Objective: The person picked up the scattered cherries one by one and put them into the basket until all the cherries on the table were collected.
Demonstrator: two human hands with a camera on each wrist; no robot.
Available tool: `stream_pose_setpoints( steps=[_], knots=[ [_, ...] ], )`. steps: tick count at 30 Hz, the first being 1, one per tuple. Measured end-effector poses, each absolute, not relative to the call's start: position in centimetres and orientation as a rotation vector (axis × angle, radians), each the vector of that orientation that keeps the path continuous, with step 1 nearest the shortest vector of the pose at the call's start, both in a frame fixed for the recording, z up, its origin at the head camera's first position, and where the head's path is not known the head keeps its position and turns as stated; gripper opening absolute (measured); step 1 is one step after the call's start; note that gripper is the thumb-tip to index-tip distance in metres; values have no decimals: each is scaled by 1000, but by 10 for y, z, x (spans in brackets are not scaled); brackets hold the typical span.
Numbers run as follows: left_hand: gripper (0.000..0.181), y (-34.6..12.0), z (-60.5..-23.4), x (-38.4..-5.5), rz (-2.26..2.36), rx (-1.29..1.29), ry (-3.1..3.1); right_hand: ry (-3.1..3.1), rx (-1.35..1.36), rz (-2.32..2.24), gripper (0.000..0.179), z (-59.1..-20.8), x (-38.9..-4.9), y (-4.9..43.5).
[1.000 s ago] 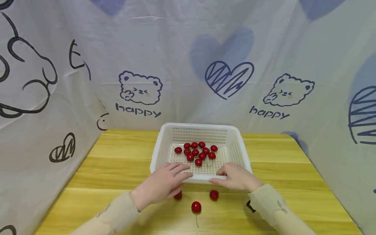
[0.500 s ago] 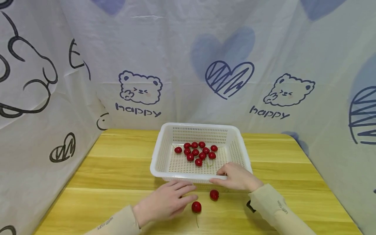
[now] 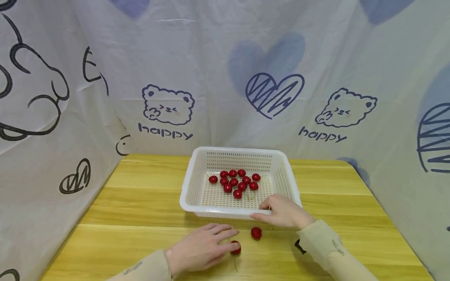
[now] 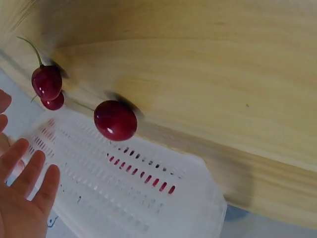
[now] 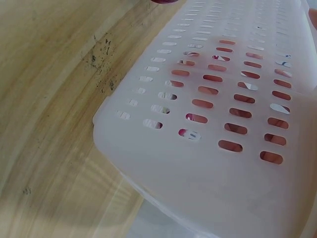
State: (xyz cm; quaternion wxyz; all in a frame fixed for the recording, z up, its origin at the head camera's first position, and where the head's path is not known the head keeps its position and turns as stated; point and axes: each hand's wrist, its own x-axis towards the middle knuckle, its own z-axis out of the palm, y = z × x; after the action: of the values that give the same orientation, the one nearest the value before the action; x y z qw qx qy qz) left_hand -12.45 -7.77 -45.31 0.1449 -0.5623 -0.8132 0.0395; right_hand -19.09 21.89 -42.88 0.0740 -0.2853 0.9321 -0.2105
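A white plastic basket (image 3: 239, 211) holds several red cherries (image 3: 227, 188) on its slotted floor. My right hand (image 3: 284, 211) grips the near rim at its right part, thumb outside and fingers inside; skin shows through the slots of the basket wall (image 5: 163, 158) in the right wrist view. My left hand (image 3: 205, 248) is over the table before the basket, fingers spread. In the head view its fingertips overlap a stemmed cherry (image 3: 234, 251). The left wrist view has the left hand's fingers (image 4: 37, 176) apart from three table cherries, the largest a cherry (image 4: 115, 120) beside the basket.
Another loose cherry (image 3: 256, 233) lies on the wooden table (image 3: 140, 210) in front of the basket, below my right hand. A printed white cloth (image 3: 218, 78) hangs behind the table and along both sides.
My left hand has come off the basket's near rim and moved down toward me, over the loose cherries. It now hides the leftmost one. My right hand keeps its grip on the basket.
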Motion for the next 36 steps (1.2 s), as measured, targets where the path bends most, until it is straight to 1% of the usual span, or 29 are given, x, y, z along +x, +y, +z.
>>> stream_pose_setpoints(
  steps=[17, 27, 36],
  knots=[
    [38, -66, -469, -127, 136, -1669, -2471, 2792, -848, -626, 45, -429, -191, 218],
    [36, -64, -469, -128, 147, -1692, -2513, 2799, -851, -626, 45, -429, -191, 218],
    [33, -56, -468, -125, 120, -1799, -2519, 2797, -834, -631, 46, -429, -191, 218]
  ],
)
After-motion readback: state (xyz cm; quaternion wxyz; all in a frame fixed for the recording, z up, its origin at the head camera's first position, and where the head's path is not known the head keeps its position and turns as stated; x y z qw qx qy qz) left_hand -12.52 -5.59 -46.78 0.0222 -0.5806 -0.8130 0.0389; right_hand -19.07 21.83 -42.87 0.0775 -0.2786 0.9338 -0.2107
